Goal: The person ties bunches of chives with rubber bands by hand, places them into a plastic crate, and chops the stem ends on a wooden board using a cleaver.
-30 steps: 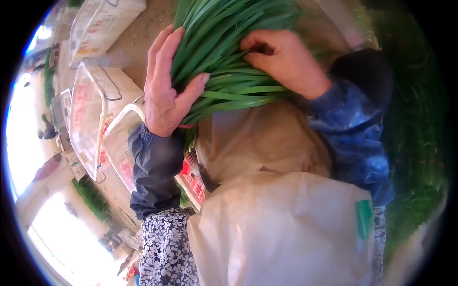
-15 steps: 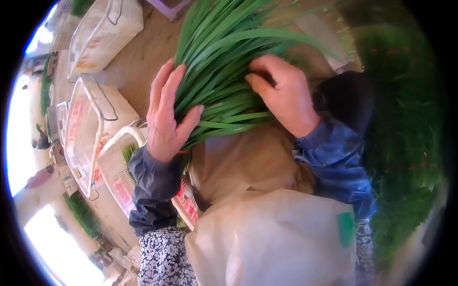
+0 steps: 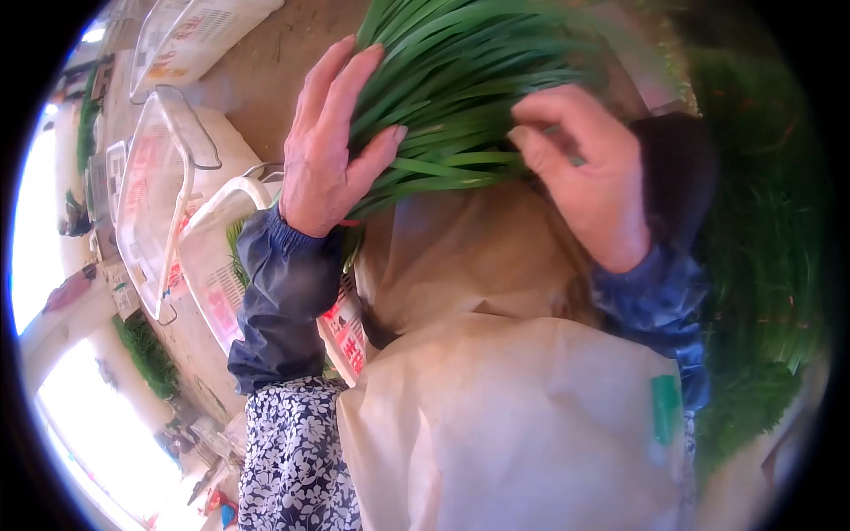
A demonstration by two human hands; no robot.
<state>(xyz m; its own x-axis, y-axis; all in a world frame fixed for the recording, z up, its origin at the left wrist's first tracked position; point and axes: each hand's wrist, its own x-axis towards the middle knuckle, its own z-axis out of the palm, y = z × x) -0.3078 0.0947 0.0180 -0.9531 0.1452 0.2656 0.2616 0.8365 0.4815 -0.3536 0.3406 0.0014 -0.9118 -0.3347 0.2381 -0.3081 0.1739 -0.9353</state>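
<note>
A thick bunch of long green leaves lies fanned out over my lap, above the tan apron. My left hand rests around the bunch's left side with its thumb over the leaves and its fingers spread along the edge; a bit of red band shows beneath the wrist. My right hand is at the right of the bunch, thumb and forefinger bent toward each other with a gap between the tips. Whether a thin leaf is between those fingers cannot be made out.
White plastic crates with red print stand on the brown floor to the left, one holding some greens. A large heap of green leaves lies along the right side. Another crate is at the upper left.
My right hand has moved right, away from the middle of the bunch, and its thumb and forefinger are apart. My left hand keeps its place on the leaves. The camera view has shifted.
</note>
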